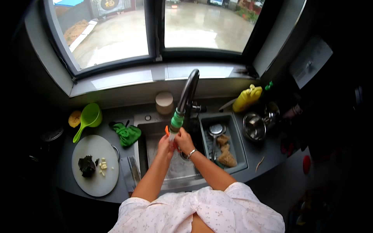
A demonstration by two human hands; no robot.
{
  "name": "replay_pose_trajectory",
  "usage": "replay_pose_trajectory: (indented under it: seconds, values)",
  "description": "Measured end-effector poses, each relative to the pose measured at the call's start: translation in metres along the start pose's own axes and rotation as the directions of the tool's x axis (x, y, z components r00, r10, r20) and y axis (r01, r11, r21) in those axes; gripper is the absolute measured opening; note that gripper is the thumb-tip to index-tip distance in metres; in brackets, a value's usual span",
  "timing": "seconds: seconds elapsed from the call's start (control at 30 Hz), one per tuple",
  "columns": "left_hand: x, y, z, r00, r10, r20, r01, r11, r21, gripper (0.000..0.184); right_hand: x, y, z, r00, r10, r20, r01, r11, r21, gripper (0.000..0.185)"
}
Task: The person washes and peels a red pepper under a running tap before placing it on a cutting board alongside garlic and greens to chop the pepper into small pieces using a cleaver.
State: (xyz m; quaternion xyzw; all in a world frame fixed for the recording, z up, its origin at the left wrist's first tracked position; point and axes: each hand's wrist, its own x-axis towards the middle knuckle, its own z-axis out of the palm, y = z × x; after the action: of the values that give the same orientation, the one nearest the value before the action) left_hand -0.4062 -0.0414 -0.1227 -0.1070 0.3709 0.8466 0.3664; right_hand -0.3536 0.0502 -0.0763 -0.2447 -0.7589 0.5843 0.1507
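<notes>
Both of my hands are close together over the steel sink (180, 173), just under the green tip of the faucet (177, 119). My left hand (166, 146) is closed around something reddish-orange (167, 131), which shows at its upper edge. My right hand (184, 141), with a bracelet at the wrist, is bent inward beside it, its fingers curled against the same small thing. What the thing is stays mostly hidden by the fingers. Water seems to run down between the hands.
On the left are a white cutting board (107, 151) with dark food and garlic, a cleaver (134, 169), a green ladle (91, 115) and a green cloth (129, 134). On the right, a grey basin (241, 157) holds a strainer; steel bowls (254, 127) and a yellow bottle (247, 99) stand beyond.
</notes>
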Motion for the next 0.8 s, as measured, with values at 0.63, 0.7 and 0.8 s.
replay_pose_trajectory:
  seconds: [0.63,0.7,0.8]
  values:
    - [-0.030,0.015,0.022,0.986,-0.027,-0.162,0.000,0.986,-0.166,0.028,0.012,-0.028,0.004,0.996,0.075,-0.050,-0.061,0.968,0.243,0.024]
    - [-0.024,0.013,0.015,0.986,-0.016,-0.165,-0.008,0.990,-0.143,0.034,0.008,-0.038,0.005,0.969,0.182,0.168,-0.247,0.769,0.589,0.025]
    - [-0.021,0.009,0.015,0.997,-0.021,-0.069,0.011,0.991,-0.136,0.019,-0.002,-0.051,0.010,0.955,0.185,0.230,-0.292,0.713,0.637,0.021]
